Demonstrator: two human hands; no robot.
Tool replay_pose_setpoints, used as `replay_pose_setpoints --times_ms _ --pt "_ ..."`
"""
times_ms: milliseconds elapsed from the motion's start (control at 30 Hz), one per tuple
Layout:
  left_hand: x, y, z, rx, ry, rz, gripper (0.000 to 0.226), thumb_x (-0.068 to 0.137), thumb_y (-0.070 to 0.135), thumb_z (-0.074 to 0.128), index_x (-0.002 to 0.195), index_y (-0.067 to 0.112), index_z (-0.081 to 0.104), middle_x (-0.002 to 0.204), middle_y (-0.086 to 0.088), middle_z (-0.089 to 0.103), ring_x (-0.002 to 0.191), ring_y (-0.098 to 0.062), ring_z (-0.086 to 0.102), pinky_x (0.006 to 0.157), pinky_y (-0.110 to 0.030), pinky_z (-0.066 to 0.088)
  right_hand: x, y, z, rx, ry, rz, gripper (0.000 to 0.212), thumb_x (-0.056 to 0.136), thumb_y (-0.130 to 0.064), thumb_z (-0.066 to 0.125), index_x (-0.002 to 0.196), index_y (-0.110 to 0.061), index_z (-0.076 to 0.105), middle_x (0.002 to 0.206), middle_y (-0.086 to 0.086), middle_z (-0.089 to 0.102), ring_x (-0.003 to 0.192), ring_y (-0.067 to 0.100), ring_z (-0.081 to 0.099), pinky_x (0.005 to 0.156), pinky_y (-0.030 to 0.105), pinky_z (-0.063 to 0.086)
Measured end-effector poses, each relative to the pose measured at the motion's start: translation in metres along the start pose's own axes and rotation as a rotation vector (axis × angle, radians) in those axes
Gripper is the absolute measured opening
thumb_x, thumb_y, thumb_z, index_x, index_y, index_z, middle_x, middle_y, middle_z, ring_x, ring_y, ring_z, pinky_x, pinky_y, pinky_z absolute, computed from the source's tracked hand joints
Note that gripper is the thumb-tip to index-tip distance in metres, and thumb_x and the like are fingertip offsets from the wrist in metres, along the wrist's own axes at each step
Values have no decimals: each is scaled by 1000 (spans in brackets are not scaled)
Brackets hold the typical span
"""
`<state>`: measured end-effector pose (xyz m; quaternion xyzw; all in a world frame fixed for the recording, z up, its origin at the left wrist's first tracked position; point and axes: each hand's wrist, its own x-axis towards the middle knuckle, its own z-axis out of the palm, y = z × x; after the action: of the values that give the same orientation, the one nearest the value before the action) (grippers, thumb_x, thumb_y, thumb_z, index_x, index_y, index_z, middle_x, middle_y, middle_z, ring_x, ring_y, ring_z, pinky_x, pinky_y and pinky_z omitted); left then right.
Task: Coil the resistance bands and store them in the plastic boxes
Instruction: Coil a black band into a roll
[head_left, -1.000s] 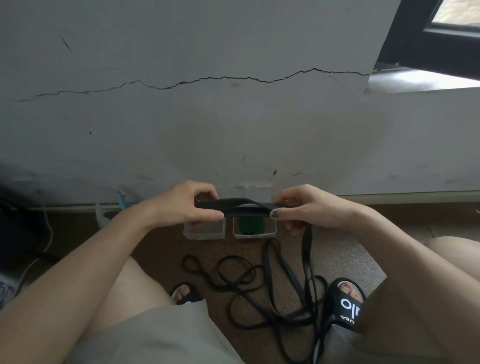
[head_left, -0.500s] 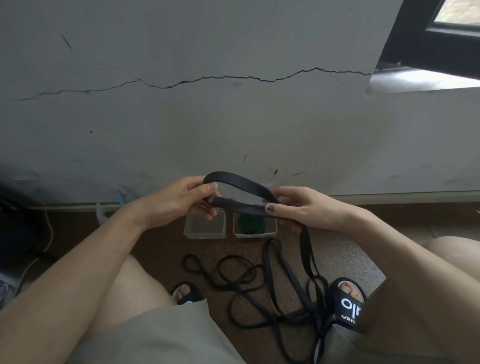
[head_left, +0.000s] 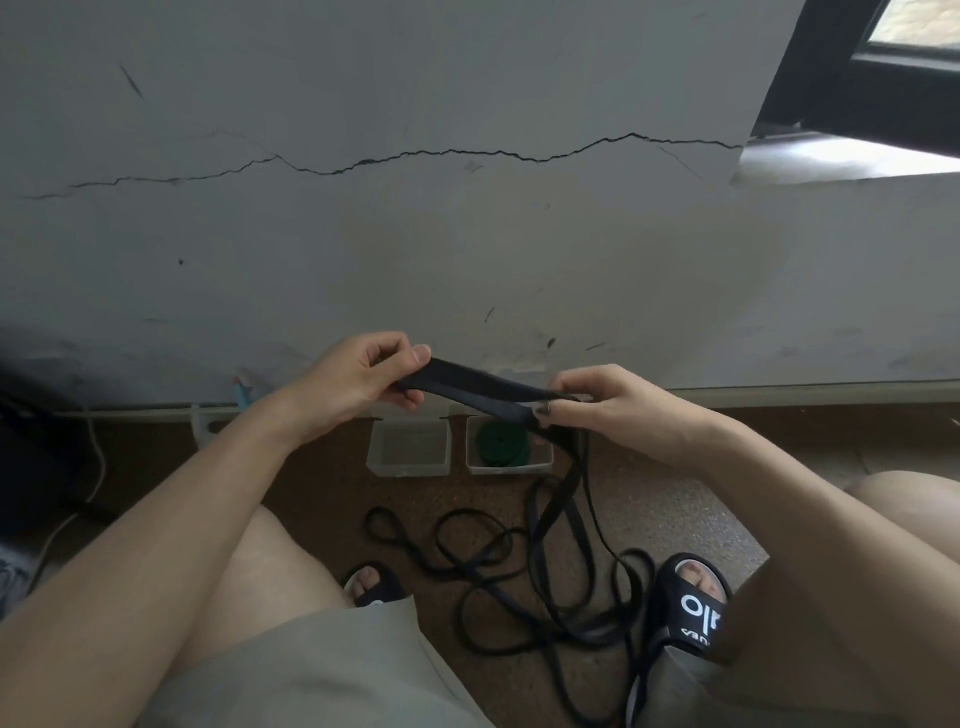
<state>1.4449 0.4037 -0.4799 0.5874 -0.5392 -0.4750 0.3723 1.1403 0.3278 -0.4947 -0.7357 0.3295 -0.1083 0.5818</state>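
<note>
Left hand (head_left: 358, 379) and right hand (head_left: 618, 405): each pinches the black band (head_left: 467, 387), now folded flat where half a second ago a loop arched; first turn forming. Tail hangs to floor tangle (head_left: 519, 566). Empty box (head_left: 409, 448); beside it, box holding green coil (head_left: 503, 441).

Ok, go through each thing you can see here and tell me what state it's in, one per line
Left hand: pinching one end of the black band.
Right hand: pinching the band farther along.
Black band: held up between both hands, uncoiled, its tail trailing to the floor.
Left plastic box: open, nothing in it.
Right plastic box: open, holding a coiled green band.
Loose black bands: tangled on the floor.
</note>
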Motion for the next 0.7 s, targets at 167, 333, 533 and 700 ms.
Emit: replay_pose_setpoints --times_ms 167,333,533,700 --pt "1 2 2 12 39 17 51 89 48 65 87 -2 58 76 -9 63 72 -15 69 71 -25 59 -5 -2 0 -55 -185 24 45 105 -51 42 114 -29 81 130 -24 63 128 -9 53 110 11 32" --pt "-2 5 2 -88 34 12 67 73 66 78 87 3 61 74 0 65 69 -12 68 68 -22 58 1 3 17 115 -154 39 69 102 -58 37 95 -3 80 114 -4 76 113 12 68 113 35 42" --pt "-4 14 12 -198 4 46 60 66 64 83 80 13 56 76 -1 67 69 -14 70 66 -20 58 13 13 37 288 -91 99 53 108 -49 41 105 -5 71 113 10 77 112 29 72 112 47 47" --pt "-8 19 11 -168 -5 37 40 78 49 75 81 13 58 80 -9 70 70 -16 71 66 -21 58 11 8 36 331 -69 23 52 105 -53 39 113 -13 72 114 15 75 107 32 72 97 44 54"
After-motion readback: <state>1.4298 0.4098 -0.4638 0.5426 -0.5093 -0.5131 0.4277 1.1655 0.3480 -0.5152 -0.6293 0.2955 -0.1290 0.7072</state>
